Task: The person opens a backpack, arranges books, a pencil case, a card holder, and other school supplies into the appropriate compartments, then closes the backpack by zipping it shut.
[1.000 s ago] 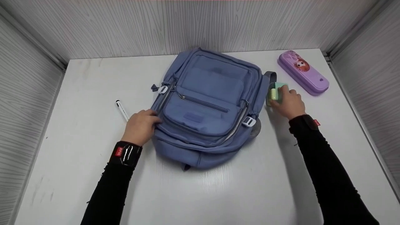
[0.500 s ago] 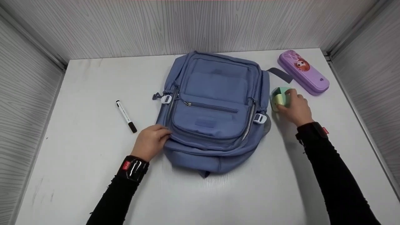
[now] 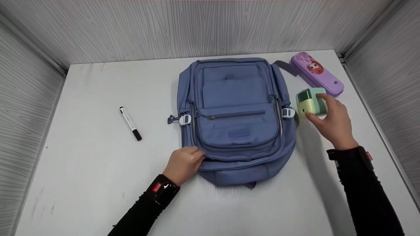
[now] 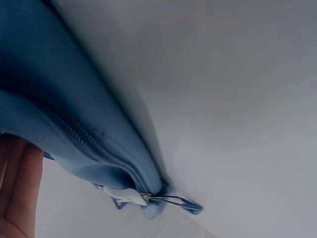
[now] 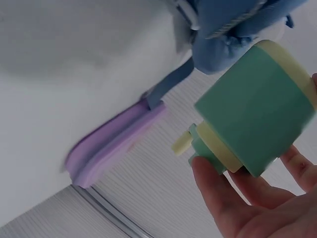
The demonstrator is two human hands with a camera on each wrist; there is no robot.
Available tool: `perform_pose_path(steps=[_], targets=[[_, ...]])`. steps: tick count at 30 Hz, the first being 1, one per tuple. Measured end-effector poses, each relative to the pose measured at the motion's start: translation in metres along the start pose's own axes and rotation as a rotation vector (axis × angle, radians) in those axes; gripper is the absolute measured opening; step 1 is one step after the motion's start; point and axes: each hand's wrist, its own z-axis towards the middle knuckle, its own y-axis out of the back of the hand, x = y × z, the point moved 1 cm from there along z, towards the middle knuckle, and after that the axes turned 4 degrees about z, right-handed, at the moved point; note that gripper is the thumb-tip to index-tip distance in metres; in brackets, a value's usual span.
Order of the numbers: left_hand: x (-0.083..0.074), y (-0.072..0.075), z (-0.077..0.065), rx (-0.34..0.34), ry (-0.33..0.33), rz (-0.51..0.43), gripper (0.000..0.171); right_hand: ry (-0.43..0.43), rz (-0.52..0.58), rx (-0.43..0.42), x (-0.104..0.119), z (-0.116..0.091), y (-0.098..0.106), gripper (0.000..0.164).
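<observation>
A blue backpack (image 3: 234, 93) lies front up on the white table, its zippered main opening gaping along the near side. At the lower left of that opening, my left hand (image 3: 184, 164) pinches the fabric edge; the left wrist view has its fingers (image 4: 27, 173) at the zipper flap (image 4: 64, 134). To the right of the bag, my right hand (image 3: 334, 123) holds a green and yellow crank pencil sharpener (image 3: 311, 102) between thumb and fingers. Close up in the right wrist view, the sharpener's small crank handle (image 5: 183, 143) sticks out beside a fingertip.
Behind the right hand lies a purple pencil case (image 3: 316, 73) with a cartoon picture, a grey strap (image 3: 285, 68) of the bag reaching to it. A white marker with black ends (image 3: 130, 124) lies left of the backpack. Grey wood-grain panels (image 3: 203, 29) wall the table.
The backpack has turned and shifted right, its near edge pulled along by my left hand. My right hand has carried the sharpener rightward and up, away from the bag's side.
</observation>
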Motion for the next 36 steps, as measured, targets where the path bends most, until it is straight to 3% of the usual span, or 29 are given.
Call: perform_pose_path(steps=[3, 6, 11, 16, 20, 23, 25, 28, 31, 36], targets=[[-0.005, 0.003, 0.008, 0.018, -0.042, 0.004, 0.011, 0.046, 0.014, -0.026, 0.014, -0.009, 0.010, 0.060], [-0.006, 0.008, 0.018, 0.016, -0.043, -0.016, 0.013, 0.111, 0.032, -0.021, 0.028, -0.020, 0.017, 0.060], [-0.001, 0.023, 0.042, 0.004, 0.038, -0.060, 0.009, 0.277, 0.073, -0.011, 0.056, -0.043, 0.023, 0.065], [0.003, 0.041, 0.070, -0.032, 0.130, -0.060, 0.010, 0.553, 0.143, -0.006, 0.084, -0.067, 0.030, 0.056], [0.003, 0.057, 0.087, -0.090, 0.207, -0.070, 0.008, 0.757, 0.204, 0.071, 0.107, -0.087, 0.032, 0.058], [0.003, 0.065, 0.098, -0.162, 0.252, -0.101, 0.006, 0.853, 0.189, 0.210, 0.121, -0.096, 0.028, 0.051], [0.004, 0.067, 0.103, -0.200, 0.270, -0.115, 0.007, 0.875, 0.143, 0.315, 0.126, -0.096, 0.017, 0.050], [0.004, 0.068, 0.105, -0.220, 0.281, -0.127, 0.007, 0.839, 0.020, 0.414, 0.125, -0.086, -0.005, 0.056], [0.004, 0.066, 0.103, -0.201, 0.270, -0.117, 0.006, 0.763, -0.072, 0.423, 0.117, -0.067, -0.028, 0.061], [0.002, 0.063, 0.097, -0.170, 0.256, -0.092, 0.004, 0.672, -0.200, 0.370, 0.098, -0.041, -0.056, 0.052]])
